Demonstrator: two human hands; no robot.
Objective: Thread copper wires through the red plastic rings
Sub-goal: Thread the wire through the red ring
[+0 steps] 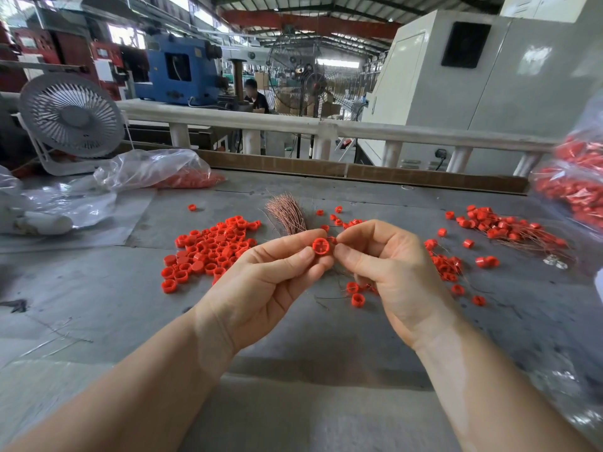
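Red ring (pixel 320 246) sits pinched in left hand (pixel 261 282) fingertips; right hand (pixel 388 272) pinches beside it. Far-left plastic bag (pixel 153 169) holds red rings.

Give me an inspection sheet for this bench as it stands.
Surface: grey worktable, scuffed.
Job's things: red ring pinched by left hand; right hand pinches at its edge, wire there too thin to tell; copper wire bundle; unthreaded ring pile; wired rings.
Clutter: plastic bags of rings.
Hands: both busy at the ring.
Cables: nothing seen on the table.
Surroundings: desk fan, blue machine, seated person.
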